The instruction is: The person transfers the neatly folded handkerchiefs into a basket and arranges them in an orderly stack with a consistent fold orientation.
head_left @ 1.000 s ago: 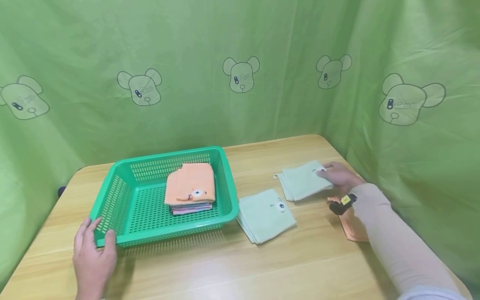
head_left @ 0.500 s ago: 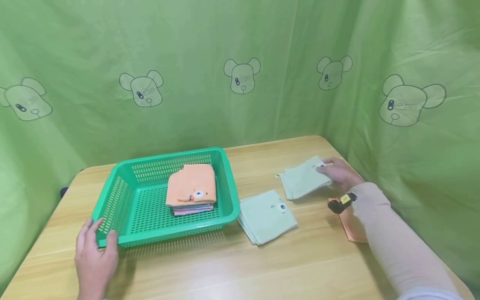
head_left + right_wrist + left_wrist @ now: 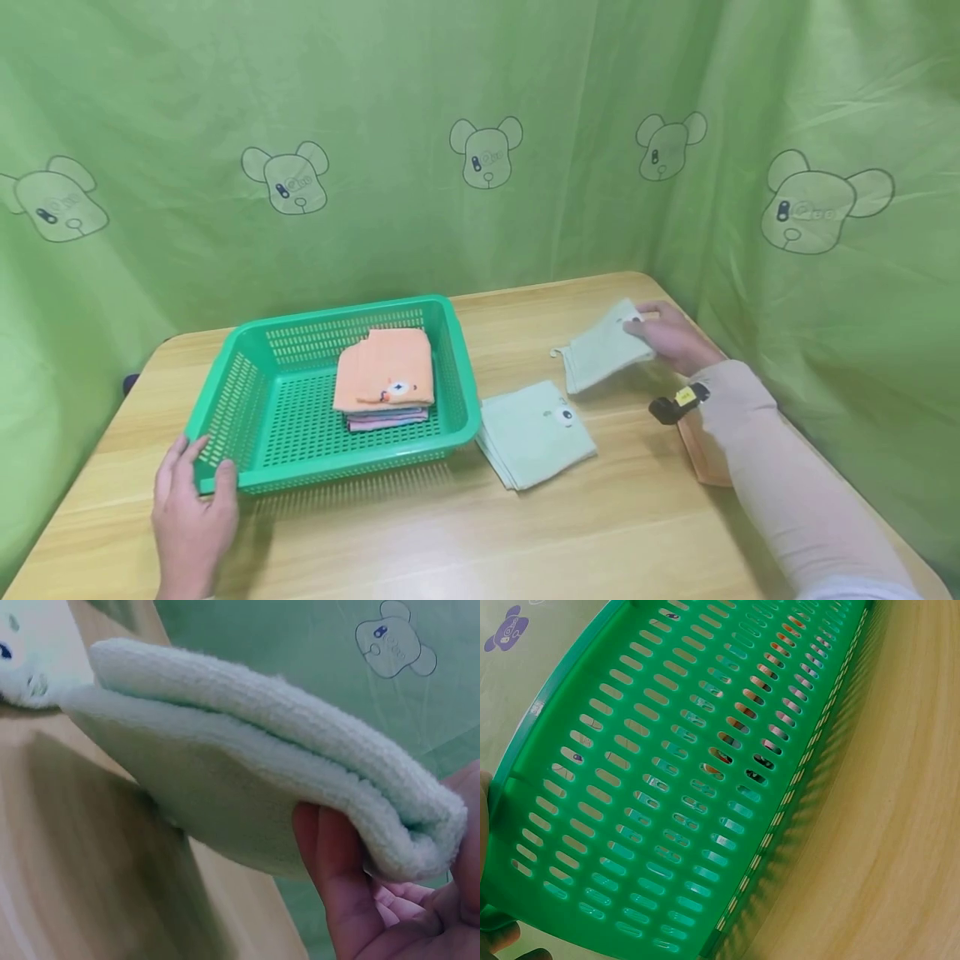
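My right hand pinches one edge of a folded pale green towel at the right of the table. In the right wrist view the towel is a thick double fold, its near edge between fingers and thumb, raised off the wood. My left hand grips the near left corner of a green plastic basket, thumb on the front rim. Inside the basket lies a stack of folded towels topped by an orange one with an embroidered face. A second folded pale green towel lies against the basket's right side.
Beneath my right forearm, another orange folded cloth lies partly hidden on the wooden table. A green curtain with printed bear heads surrounds the table at the back and sides.
The pale green towel in my right hand has risen and tilted, its held edge going up and slightly left. My left hand keeps its place on the basket corner.
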The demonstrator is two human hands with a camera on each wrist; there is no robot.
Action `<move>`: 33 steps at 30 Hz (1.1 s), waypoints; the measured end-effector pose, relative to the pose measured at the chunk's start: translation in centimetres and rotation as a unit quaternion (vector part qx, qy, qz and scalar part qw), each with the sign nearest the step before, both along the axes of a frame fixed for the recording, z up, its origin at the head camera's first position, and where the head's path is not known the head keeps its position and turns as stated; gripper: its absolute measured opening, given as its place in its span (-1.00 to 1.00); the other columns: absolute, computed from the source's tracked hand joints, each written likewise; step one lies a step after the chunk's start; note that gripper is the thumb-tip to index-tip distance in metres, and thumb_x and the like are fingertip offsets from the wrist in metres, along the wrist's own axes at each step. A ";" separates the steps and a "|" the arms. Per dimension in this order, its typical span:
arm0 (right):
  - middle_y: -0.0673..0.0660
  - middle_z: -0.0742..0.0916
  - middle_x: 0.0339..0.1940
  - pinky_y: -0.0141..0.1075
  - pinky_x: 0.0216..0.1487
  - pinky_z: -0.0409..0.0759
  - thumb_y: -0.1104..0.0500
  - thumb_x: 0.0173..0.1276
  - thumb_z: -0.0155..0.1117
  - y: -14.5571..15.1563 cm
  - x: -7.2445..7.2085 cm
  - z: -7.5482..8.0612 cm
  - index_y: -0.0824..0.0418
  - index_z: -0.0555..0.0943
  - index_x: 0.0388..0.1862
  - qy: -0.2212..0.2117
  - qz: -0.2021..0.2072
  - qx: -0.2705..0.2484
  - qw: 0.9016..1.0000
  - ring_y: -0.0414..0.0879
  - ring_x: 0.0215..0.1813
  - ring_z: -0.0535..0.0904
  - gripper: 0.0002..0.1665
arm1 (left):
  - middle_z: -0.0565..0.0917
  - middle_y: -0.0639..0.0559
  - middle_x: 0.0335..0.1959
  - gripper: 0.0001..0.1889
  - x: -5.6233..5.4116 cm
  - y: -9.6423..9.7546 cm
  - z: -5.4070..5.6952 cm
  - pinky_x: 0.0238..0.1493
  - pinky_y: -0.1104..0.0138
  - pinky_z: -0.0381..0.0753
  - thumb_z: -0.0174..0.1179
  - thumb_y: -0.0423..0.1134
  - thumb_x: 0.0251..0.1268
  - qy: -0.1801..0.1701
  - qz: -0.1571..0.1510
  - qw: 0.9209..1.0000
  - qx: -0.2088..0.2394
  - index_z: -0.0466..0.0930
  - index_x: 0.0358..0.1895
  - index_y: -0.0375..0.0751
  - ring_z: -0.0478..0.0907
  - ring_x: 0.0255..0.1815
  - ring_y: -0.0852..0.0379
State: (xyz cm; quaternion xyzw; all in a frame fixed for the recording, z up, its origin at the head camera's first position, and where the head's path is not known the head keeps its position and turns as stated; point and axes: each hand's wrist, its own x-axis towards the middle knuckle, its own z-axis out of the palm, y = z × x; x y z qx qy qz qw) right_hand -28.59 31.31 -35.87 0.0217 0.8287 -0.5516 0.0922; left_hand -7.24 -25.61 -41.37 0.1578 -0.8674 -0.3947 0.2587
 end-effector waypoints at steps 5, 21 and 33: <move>0.40 0.41 0.17 -0.29 -0.09 0.66 0.22 0.46 0.07 -0.5 0.0 0.7 0.45 -0.06 0.47 0.005 -0.001 -0.010 1.000 -0.09 -0.18 0.59 -0.22 | 0.09 -0.28 0.50 -0.50 0.0 0.0 0.0 0.35 -0.35 -0.09 0.00 -0.24 0.44 -0.002 -0.001 1.000 0.000 0.27 0.36 -0.40 0.00 0.46 -0.39; 0.32 0.47 0.14 -0.22 -0.03 0.63 0.15 0.49 0.06 -2.5 0.0 3.1 0.12 -0.21 0.58 0.036 0.016 0.008 0.999 -0.01 -0.07 0.57 -0.11 | 0.10 -0.27 0.50 -0.50 0.1 0.1 0.0 0.36 -0.34 -0.09 0.01 -0.24 0.43 0.000 -0.001 1.000 0.007 0.28 0.36 -0.38 0.01 0.45 -0.39; 0.28 0.39 0.38 0.11 0.30 0.37 0.01 0.49 0.08 -4.0 -0.3 4.6 0.06 0.16 0.52 0.068 0.044 0.048 0.996 0.18 0.28 0.40 -0.32 | 0.09 -0.26 0.50 -0.50 0.0 0.1 0.0 0.35 -0.35 -0.08 0.01 -0.24 0.43 -0.001 0.002 1.000 0.007 0.28 0.36 -0.38 0.01 0.45 -0.40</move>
